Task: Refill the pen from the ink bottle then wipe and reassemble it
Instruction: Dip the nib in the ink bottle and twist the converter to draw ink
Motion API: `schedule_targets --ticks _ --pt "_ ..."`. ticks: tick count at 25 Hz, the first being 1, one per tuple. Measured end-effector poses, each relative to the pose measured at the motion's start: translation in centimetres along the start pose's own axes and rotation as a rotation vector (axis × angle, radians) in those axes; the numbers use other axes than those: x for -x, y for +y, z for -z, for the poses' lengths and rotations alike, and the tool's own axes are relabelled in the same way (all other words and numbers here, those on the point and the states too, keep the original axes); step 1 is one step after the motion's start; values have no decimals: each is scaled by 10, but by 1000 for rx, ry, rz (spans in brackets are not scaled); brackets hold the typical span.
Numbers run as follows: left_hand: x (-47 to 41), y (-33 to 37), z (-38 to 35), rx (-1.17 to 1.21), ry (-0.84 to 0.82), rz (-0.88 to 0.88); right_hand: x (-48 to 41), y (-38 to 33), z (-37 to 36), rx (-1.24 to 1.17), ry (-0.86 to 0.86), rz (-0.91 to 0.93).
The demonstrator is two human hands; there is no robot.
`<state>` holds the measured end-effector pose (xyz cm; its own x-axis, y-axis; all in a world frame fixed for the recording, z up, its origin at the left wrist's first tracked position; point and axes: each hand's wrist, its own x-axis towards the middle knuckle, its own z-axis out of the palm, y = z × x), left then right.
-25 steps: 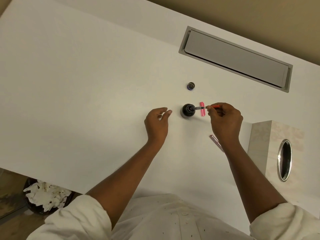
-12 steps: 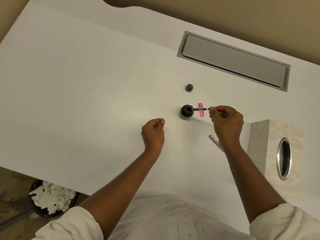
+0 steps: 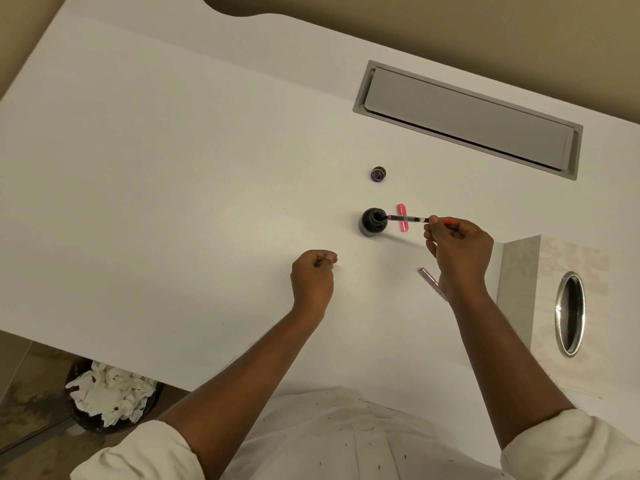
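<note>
The pen (image 3: pixel 406 219) is being held almost level above the white desk (image 3: pixel 173 174) by the right hand (image 3: pixel 458 251). It shows as a slim tube, clear and dark with a pink stretch. It is being pinched at its orange rear end between the thumb and the curled fingertips. Its front tip is being kept at the open mouth of the ink bottle (image 3: pixel 372 223), which is standing upright just left of that hand. Whether the tip is reaching the ink cannot be told.

The left hand (image 3: pixel 313 277) is being kept low over the desk, well apart from the bottle, with its fingers curled in toward the palm — nothing is being held in it.

A short pink pen piece (image 3: pixel 401 208) is lying on the desk just beside the bottle, and is being crossed by the held pen in this view. A longer pinkish barrel (image 3: pixel 426 276) is lying near the right wrist and is partly hidden by it. The bottle cap (image 3: pixel 378 174) is sitting further back, apart from the bottle.

A grey hatch (image 3: pixel 467 121) is set into the far side of the desk, and a pale box (image 3: pixel 554 268) with an oval metal opening is standing at the right edge. Below the near left edge, a dark bin (image 3: pixel 78 410) is being filled by crumpled white paper.
</note>
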<state>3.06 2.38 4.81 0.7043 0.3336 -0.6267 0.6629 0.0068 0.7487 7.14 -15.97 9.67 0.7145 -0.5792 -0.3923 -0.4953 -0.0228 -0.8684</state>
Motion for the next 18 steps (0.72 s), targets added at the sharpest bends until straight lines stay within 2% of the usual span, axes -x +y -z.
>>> schedule_targets --ticks 9,18 --pt "12 4 -12 26 -78 64 4 -5 2 -190 -4 -204" --pt "33 19 -31 192 -240 151 5 -7 4 -306 -32 -319"
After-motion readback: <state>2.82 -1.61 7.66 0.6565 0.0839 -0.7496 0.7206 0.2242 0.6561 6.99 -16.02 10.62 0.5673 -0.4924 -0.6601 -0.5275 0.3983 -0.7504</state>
